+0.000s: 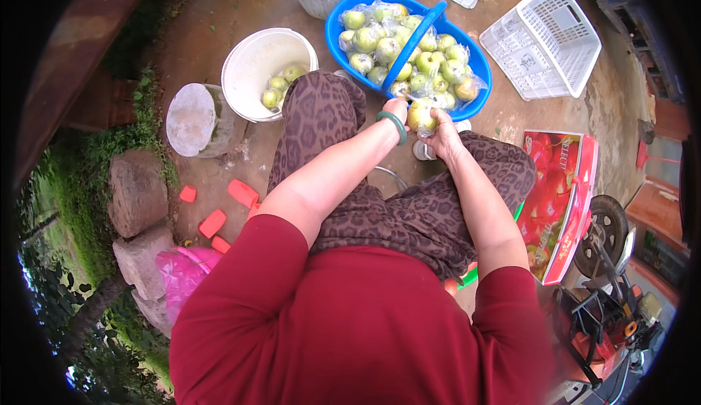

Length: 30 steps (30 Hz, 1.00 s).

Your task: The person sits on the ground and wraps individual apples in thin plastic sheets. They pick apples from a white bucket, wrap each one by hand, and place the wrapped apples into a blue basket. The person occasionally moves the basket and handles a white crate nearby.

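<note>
Over the near rim of a blue plastic basket (332,31), my right hand (444,135) grips a yellow-green apple (421,118) wrapped in a clear plastic bag. My left hand (396,110), with a green bangle (401,129) at the wrist, has its fingers closed at the upper left of that apple, where the loose plastic gathers. Its fingertips are partly hidden. Many similar green apples (389,49), most in clear bags, fill the basket beneath its raised blue handle (414,47).
Left of my knees, a white bucket (241,76) holds several green apples (278,84) beside a concrete block (191,117). White plastic crates (539,49) stand beyond the basket. A red printed carton (556,208) is at my right, a motorcycle behind it. Red foam pieces (212,223) lie left.
</note>
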{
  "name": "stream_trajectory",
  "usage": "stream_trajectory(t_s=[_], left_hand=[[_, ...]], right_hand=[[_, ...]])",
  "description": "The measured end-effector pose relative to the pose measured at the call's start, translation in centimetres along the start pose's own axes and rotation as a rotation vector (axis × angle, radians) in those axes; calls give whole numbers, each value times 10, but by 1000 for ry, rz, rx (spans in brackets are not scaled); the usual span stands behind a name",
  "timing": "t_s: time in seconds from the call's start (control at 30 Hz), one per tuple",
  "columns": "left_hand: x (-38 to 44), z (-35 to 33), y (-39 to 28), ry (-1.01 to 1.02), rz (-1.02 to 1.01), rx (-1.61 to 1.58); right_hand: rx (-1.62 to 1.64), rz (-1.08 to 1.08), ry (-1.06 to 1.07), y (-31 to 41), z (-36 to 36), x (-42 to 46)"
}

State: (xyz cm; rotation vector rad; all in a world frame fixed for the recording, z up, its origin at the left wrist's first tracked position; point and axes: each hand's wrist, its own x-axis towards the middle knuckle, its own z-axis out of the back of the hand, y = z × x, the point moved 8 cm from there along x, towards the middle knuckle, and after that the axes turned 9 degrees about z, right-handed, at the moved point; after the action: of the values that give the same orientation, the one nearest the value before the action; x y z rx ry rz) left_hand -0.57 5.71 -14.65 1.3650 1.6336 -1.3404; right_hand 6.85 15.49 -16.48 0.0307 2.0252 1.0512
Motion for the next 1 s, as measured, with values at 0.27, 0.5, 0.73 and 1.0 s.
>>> stream_trajectory(t_s=[0.27,0.5,0.73,1.0], left_hand=[[14,0,18,-70,-23,70],[15,-13,12,-28,-67,143],[29,-14,6,-35,-184,202],[26,-20,-2,-31,-245,209]], right_hand=[[-255,244,-462,32,49,39],[-401,462,-749,61,115,83],[-439,423,-799,61,115,82],[-1007,285,-839,76,115,78]])
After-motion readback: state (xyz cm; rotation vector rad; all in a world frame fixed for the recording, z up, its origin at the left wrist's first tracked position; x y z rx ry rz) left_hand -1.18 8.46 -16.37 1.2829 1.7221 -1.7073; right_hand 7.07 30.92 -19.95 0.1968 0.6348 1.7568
